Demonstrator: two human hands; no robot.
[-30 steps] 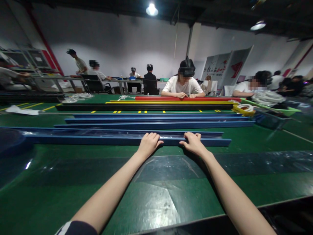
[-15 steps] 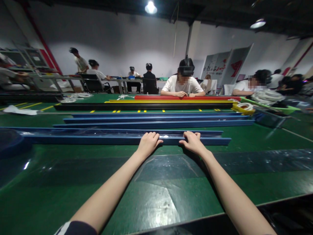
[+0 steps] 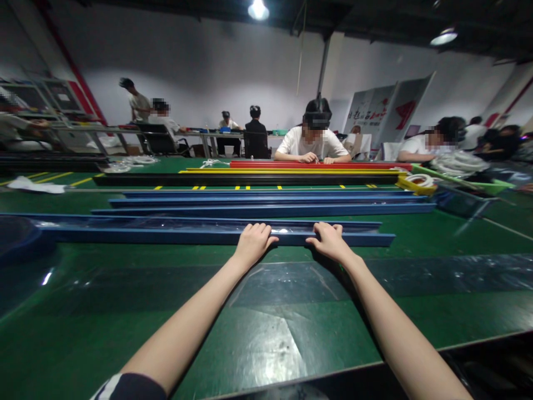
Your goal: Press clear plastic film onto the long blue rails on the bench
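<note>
A long blue channel-shaped strip (image 3: 145, 238) lies across the green table in front of me, with shiny clear film (image 3: 195, 224) in its trough. My left hand (image 3: 255, 243) grips it right of its visible middle, fingers over the trough and thumb along the near wall. Toward the strip's right end, my right hand (image 3: 328, 240) holds it the same way, the thumb pointing left. A short stretch of the strip shows between both thumbs. Fingertips inside the trough are partly hidden. Nearer to me, under my forearms, a wide band of clear film (image 3: 287, 283) lies flat on the table.
More blue strips (image 3: 266, 210) lie parallel beyond mine, then black (image 3: 250, 180), yellow (image 3: 291, 172) and red (image 3: 320, 165) ones. A blue bin (image 3: 462, 201) and coiled white tubing (image 3: 460, 164) stand at right. A co-worker (image 3: 312, 139) sits opposite. Blue coiled material (image 3: 20, 244) is at left.
My hands keep the same hold on the blue strip. The view has shifted very slightly; nothing else has clearly moved.
</note>
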